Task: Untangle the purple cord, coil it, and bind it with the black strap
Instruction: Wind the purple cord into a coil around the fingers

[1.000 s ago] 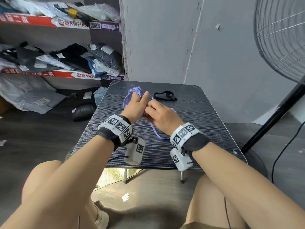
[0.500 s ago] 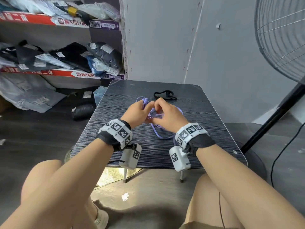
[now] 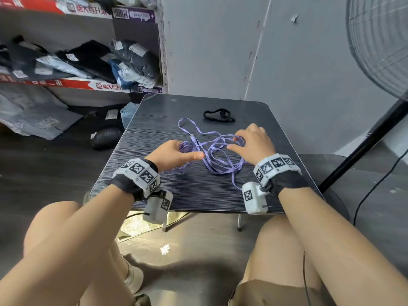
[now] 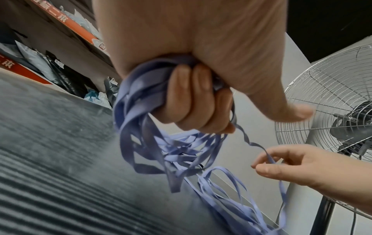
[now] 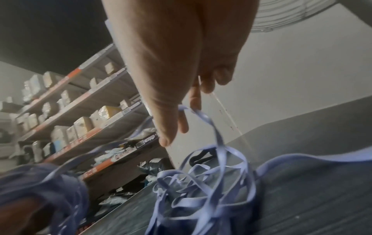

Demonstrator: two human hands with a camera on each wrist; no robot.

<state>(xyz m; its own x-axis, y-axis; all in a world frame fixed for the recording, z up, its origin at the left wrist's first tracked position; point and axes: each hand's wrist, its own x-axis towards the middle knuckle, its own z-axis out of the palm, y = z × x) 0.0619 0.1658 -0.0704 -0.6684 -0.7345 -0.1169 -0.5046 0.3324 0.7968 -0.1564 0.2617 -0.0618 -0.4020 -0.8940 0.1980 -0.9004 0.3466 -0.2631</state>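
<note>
Fingers of the left hand clench a bunch of purple cord on the table; the black strap lies beyond. Left wrist: bunch gripped tight. Right wrist: the right hand pinches one strand. Untangling underway; next, probably draw that strand free.

From above and behind, the table is looked down on by the head view — both forearms in frame, shelves far left, fan far right. The left wrist view is aimed up from under the palm, very near the purple cord, facing right toward the fan. The right wrist view is pointed leftward at the shelves — the cord tangle is shared by all three.
</note>
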